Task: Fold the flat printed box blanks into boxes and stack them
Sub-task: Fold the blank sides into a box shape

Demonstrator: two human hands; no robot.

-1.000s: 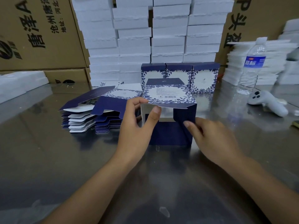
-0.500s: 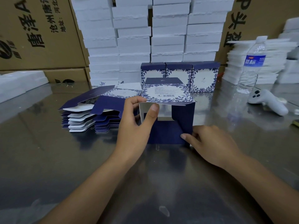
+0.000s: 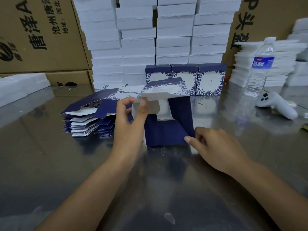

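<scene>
A half-folded navy and white floral box [image 3: 168, 130] stands on the steel table [image 3: 50, 164] with its open end facing me. My left hand [image 3: 129, 120] pinches the white left side flap between thumb and fingers. At the box's lower right corner, my right hand [image 3: 211, 147] pinches the navy flap. A stack of flat box blanks [image 3: 90, 117] lies just left of my left hand. Three finished boxes [image 3: 186, 79] stand in a row behind.
White foam trays [image 3: 150, 35] are piled high behind the boxes, with more at the right [image 3: 283, 64] and left [image 3: 20, 87]. A water bottle [image 3: 260, 67] and a white controller [image 3: 276, 105] sit at the right. Brown cartons [image 3: 38, 34] line the back.
The box has tipped and turned slightly, its white flaps now folded further inward. My right hand slid down from the box's right side to its lower right corner. My left hand kept its hold.
</scene>
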